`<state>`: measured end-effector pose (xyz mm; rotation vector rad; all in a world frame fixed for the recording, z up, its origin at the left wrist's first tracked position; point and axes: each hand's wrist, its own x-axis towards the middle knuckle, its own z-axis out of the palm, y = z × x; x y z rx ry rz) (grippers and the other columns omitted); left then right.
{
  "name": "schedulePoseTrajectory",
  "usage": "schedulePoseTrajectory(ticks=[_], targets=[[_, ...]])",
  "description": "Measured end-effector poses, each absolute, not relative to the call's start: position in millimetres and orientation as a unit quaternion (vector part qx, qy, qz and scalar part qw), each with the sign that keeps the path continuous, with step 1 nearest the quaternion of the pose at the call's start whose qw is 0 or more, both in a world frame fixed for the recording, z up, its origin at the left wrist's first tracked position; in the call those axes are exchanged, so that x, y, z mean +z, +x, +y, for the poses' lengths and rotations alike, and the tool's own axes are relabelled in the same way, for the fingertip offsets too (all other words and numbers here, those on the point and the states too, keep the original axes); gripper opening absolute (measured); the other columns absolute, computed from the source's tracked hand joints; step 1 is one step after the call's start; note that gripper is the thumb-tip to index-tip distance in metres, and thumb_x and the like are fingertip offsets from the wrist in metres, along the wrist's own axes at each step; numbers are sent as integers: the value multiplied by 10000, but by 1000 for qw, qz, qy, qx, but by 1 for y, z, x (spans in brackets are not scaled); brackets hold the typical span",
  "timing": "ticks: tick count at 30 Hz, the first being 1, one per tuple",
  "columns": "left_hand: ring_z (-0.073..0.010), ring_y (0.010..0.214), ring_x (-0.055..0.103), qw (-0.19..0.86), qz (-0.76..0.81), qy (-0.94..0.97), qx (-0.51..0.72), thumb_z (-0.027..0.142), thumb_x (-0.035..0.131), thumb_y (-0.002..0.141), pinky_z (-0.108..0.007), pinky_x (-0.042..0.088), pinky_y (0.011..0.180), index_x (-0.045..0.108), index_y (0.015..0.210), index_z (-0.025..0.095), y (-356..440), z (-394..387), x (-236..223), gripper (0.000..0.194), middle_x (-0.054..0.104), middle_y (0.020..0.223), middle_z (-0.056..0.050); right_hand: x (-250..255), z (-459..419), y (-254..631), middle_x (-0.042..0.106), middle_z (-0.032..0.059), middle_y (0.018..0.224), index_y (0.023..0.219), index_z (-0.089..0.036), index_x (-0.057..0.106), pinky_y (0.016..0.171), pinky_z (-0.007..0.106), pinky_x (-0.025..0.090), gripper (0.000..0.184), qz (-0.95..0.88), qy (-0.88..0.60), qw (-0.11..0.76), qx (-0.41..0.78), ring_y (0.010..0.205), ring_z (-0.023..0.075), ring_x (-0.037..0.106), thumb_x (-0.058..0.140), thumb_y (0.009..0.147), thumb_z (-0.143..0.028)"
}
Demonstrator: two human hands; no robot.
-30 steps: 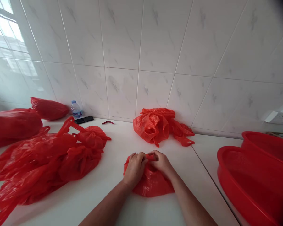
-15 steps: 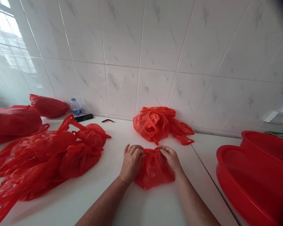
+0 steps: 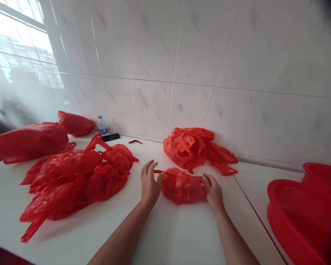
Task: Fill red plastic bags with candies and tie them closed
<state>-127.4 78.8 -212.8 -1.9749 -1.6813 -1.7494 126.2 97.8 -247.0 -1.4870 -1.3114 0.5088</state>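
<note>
L hand (image 3: 149, 186) spread at red bag (image 3: 182, 188), R hand (image 3: 214, 192) pinching its handle (image 3: 197, 179), grip part-hidden; front tub (image 3: 280, 224) cut off.

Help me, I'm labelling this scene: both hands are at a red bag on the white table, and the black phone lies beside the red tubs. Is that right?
Not quite: the black phone lies by the clear bottle near the wall, not beside the red tubs, as the head view shows. The left hand and right hand are at the red bag on the white table.
</note>
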Motion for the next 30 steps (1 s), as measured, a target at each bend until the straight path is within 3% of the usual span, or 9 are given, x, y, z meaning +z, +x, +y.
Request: schedulePoseTrajectory(ticks=[4,7,9,11,13,18,22,26,30], targets=[[-348,1366,187,-7,-488,-764,-422,453,654,733,-557,228,1062,354,1373,254,-108,66,-214,735,256,1492,-133,-251,97,109,693,55,911,944,-225,656,752,350,442,338,-590,-594,481,260,841,247,610,503,772,-472],[-417,1339,215,-70,-470,-820,-320,490,781,542,-602,285,998,330,1395,315,-95,62,-216,981,215,1515,-127,-250,91,90,690,33,781,813,-231,677,660,325,450,215,-653,-536,426,323,736,237,605,578,715,-394],[-380,1254,372,-86,-488,-812,-307,389,770,585,-535,367,947,477,1290,307,-94,64,-218,769,381,1429,-124,-247,88,81,684,30,764,800,-225,675,640,316,449,189,-674,-507,407,351,731,234,599,591,710,-368],[-273,1060,545,-82,-527,-778,-333,228,663,693,-399,439,860,625,1052,266,-101,69,-219,363,596,1180,-87,-243,87,79,688,39,874,875,-223,671,703,319,455,234,-650,-513,439,349,823,236,602,575,740,-387],[-182,840,606,-74,-565,-734,-371,117,551,732,-287,458,741,636,857,229,-113,76,-218,188,660,913,-38,-242,89,81,672,56,956,971,-218,649,739,326,455,315,-598,-535,486,347,873,230,597,547,769,-437],[-160,791,586,-7,-625,-630,-461,112,456,776,-257,448,693,568,914,209,-151,90,-196,203,637,883,-28,-245,96,89,619,32,743,1043,-181,609,530,280,422,433,-525,-545,517,400,569,147,541,586,733,-483],[-209,975,542,75,-625,-581,-516,98,475,741,-320,421,856,586,949,199,-195,98,-155,257,601,994,-61,-245,97,90,615,35,749,989,-170,616,533,269,437,391,-526,-535,531,394,582,138,557,570,736,-464],[-269,1074,486,205,-679,-493,-503,260,486,832,-466,359,933,593,1031,150,-249,104,-131,251,569,1050,-77,-246,97,87,613,31,737,974,-172,617,536,274,444,368,-533,-546,535,363,579,139,559,529,756,-456],[-412,1292,268,269,-714,-478,-435,399,539,825,-615,292,915,485,1240,193,-251,94,-139,467,334,1416,-116,-248,99,82,628,38,835,897,-209,633,657,303,460,262,-538,-579,543,283,682,158,560,496,770,-392]])
